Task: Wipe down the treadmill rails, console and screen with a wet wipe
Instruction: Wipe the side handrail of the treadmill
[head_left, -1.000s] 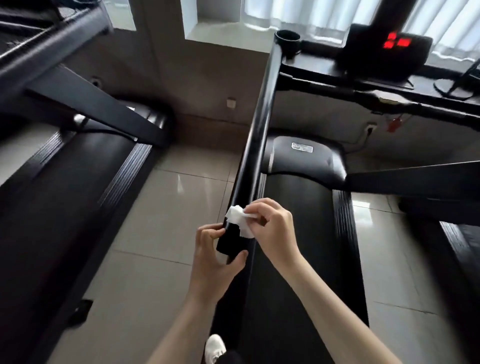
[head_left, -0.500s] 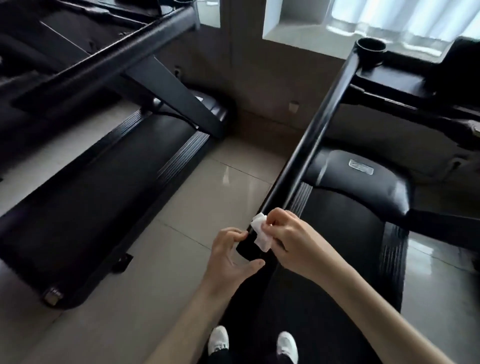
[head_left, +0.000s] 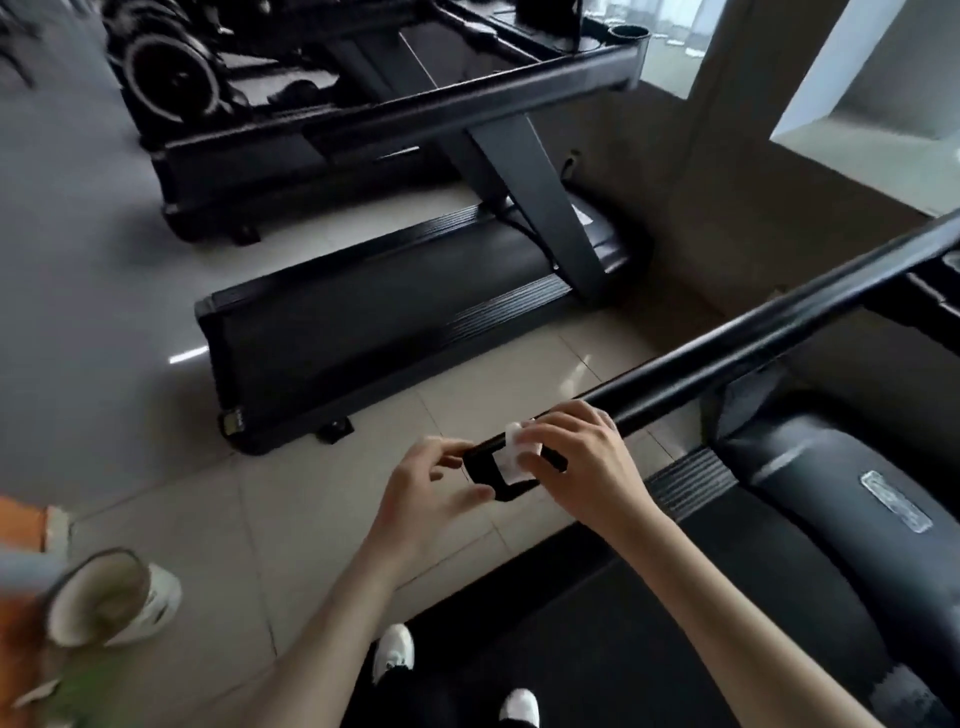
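Head: wet wipe (head_left: 514, 458) under right fingers (head_left: 558, 430)

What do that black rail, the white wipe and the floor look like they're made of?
The rail is probably painted or plastic-coated metal with a glossy finish: a bright streak of light runs along it. The wipe looks like a thin, soft sheet, likely nonwoven fabric or paper: it folds over the rail's end under the right hand. The floor seems to be glazed ceramic tile: it shows grout lines and mirror-like reflections.
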